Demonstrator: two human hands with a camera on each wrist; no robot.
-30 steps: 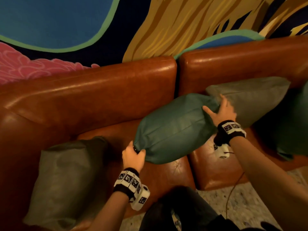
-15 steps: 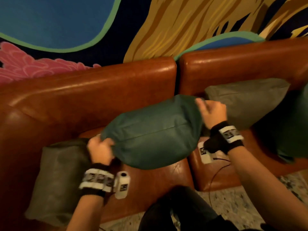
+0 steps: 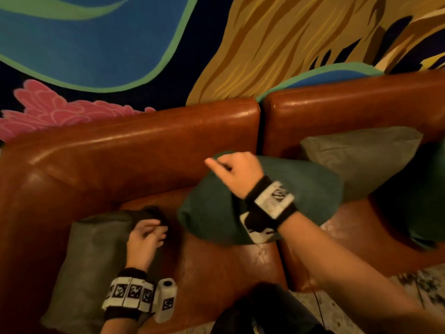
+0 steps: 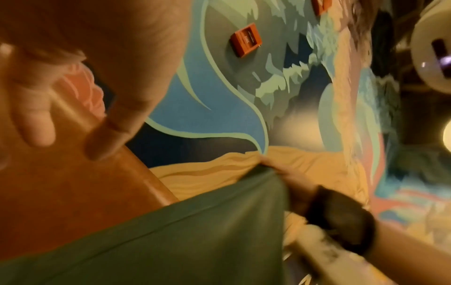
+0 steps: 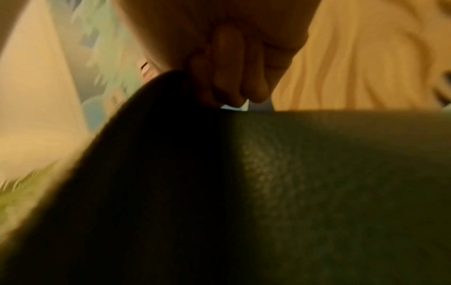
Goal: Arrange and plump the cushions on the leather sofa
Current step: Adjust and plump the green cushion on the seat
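A teal cushion (image 3: 301,196) stands tilted on the brown leather sofa (image 3: 149,155), near the seam between the two seats. My right hand (image 3: 225,166) grips its upper left corner; the right wrist view shows the fingers (image 5: 231,83) curled round the dark cushion fabric (image 5: 305,192). My left hand (image 3: 155,232) hovers with loose fingers over the upper right corner of an olive cushion (image 3: 91,261) in the sofa's left corner and holds nothing. In the left wrist view the left hand's fingers (image 4: 39,123) are spread, apart from the teal cushion (image 4: 171,241).
A grey-green cushion (image 3: 366,160) leans on the right backrest behind the teal one. Another teal cushion (image 3: 426,203) sits at the far right. A painted mural wall (image 3: 120,44) rises behind the sofa. My dark-trousered knee (image 3: 262,312) is at the seat's front edge.
My left hand has let go of the teal cushion and dropped over the olive cushion. My right hand has shifted left to the cushion's top corner, and the cushion has moved right.
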